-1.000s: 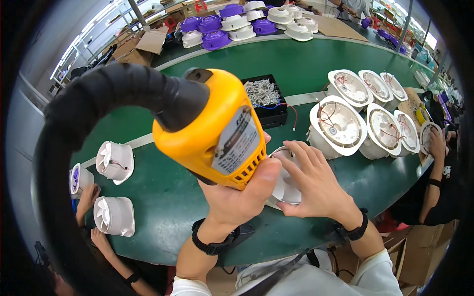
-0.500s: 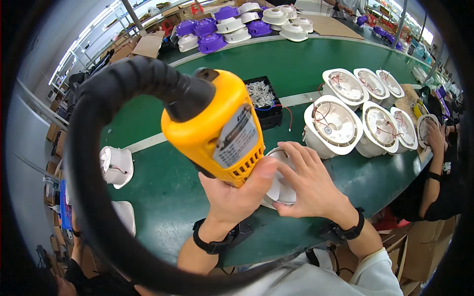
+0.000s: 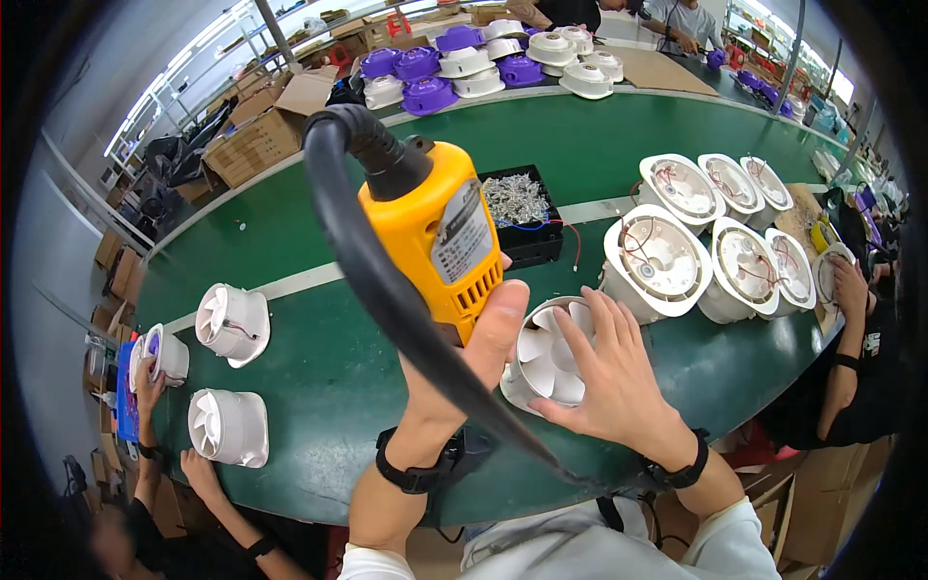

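My left hand point(image 3: 430, 391) is closed around a yellow electric screwdriver point(image 3: 440, 237), held upright with its thick black cord point(image 3: 338, 208) looping down in front of the wrist. The tool's lower tip is hidden behind the hand and cord. Just to the right, a round white fan housing point(image 3: 549, 360) rests on the green table with its blades facing up. My right hand point(image 3: 623, 391) grips that housing by its right side, thumb at the near rim and fingers over the far rim.
Behind the fan housing stands a black tray point(image 3: 532, 253) of small screws. Several white housings with loose wires point(image 3: 657, 251) crowd the right. Two white fan units point(image 3: 230, 425) lie at left, near a co-worker's hand point(image 3: 201, 474). Purple and white covers point(image 3: 478, 63) are piled at the back.
The screwdriver now stands more upright and slightly right, and its cord has swung right across my left wrist. The fan blades show more fully. At left, a co-worker's hands have come into view.
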The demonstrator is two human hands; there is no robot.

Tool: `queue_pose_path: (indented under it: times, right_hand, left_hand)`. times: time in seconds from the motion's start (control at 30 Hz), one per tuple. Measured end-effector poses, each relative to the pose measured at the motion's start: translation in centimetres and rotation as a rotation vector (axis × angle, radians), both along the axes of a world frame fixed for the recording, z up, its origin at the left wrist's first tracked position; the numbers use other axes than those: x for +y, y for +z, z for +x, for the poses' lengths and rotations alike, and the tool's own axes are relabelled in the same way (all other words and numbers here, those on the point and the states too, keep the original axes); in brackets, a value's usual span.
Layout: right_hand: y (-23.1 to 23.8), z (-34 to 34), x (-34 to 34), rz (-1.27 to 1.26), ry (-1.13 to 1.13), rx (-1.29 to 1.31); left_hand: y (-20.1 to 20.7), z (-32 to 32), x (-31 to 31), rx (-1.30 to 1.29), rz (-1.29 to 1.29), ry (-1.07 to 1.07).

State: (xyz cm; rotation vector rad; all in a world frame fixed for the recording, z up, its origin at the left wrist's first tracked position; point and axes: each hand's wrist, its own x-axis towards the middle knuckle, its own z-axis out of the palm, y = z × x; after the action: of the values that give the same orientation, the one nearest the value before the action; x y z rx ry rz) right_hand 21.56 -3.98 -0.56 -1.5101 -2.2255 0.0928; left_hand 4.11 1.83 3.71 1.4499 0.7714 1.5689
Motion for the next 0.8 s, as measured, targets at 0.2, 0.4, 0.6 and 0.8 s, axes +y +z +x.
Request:
queue_pose_path:
  times: [0.2,0.4,0.6,0.8]
  right_hand:
    - [1.8,-1.3,0.7,0.069,0.228,0.006]
    - [-0.2,-5.1,1.8,0.126,0.258,-0.368]
    - [0.4,-6.0,2.8,0.114,0.267,-0.343]
    - [1.5,-3.9,2.2,0.059,-0.061,-0.16]
  left_hand:
    - [1.1,-1.3,-0.6,-0.011,0.105,0.072]
    - [3.5,-3.5,-1.1,-0.009,0.193,0.096]
    - [2.5,-4.1,-0.6,-0.057,0.19,0.156]
    - [2.8,-4.6,-1.0,-0.008,0.208,0.181]
